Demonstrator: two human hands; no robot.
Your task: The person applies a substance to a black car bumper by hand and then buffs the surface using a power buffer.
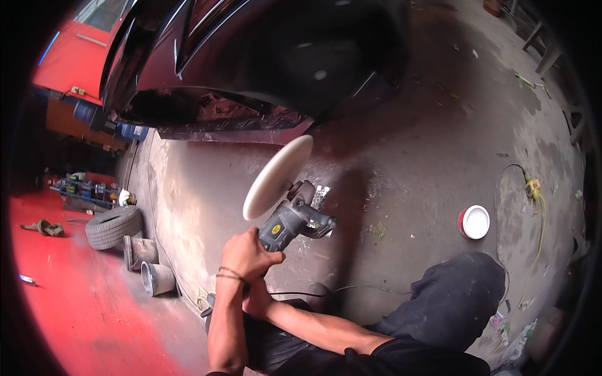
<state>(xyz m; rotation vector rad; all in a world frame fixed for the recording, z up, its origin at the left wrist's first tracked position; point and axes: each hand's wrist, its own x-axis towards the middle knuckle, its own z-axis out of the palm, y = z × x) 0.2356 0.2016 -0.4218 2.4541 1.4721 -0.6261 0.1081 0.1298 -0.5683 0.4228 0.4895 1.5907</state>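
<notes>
A grey-and-black power polisher [283, 227] is tilted up in front of me. Its round white pad [279, 178] stands on edge, facing up and left, just below the dark car's lower edge and seemingly apart from it. My left hand [246, 255] is closed around the polisher's body, with a thin dark band on that wrist. Behind and below it, my right hand [256, 299] grips the rear of the tool; its fingers are mostly hidden by my left wrist. The front loop handle [321, 224] sticks out to the right with no hand on it.
A glossy dark car [251, 56] fills the top. At left lie a tyre [115, 227] and two buckets [157, 278]. A white-topped tub [476, 222] stands on the concrete floor at right, near a yellow cord [540, 241]. A black cable [357, 287] crosses the floor.
</notes>
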